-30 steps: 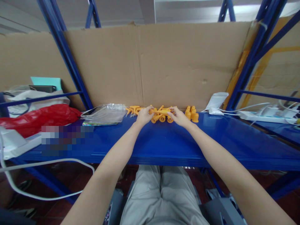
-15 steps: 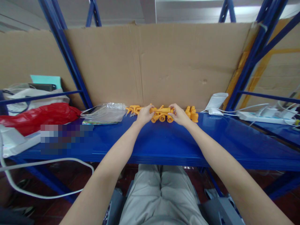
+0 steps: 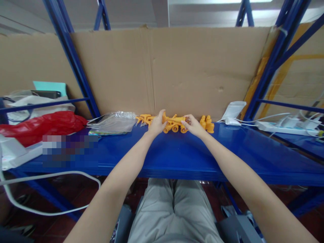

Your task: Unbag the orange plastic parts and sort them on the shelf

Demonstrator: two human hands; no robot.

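Between my two hands is a long yellow plastic part [image 3: 174, 119], held level just above similar pieces. My left hand [image 3: 157, 125] is closed around its left end, beside a flared round yellow piece. At the other end, the fingers of my right hand [image 3: 193, 126] pinch the thicker cylindrical section. Below and behind the part lie several yellow pieces with round cup-like ends [image 3: 175, 128]. Left of my left hand are yellow branched pieces [image 3: 144, 118] with small metal bits near them. Bottle-shaped yellow pieces [image 3: 209, 124] stand to the right of my right hand.
Everything rests on a blue metal shelf table [image 3: 177, 152] backed by a cardboard sheet [image 3: 202, 67]. Clear plastic bags [image 3: 115, 123] lie left of the pieces, near a red plastic bag [image 3: 48, 126]. A white adapter [image 3: 234, 113] and power strip [image 3: 283, 127] sit at right.
My left thumb and fingers have shifted upward on the left end, so more of the flared piece shows. My right hand stays nearly where it was.
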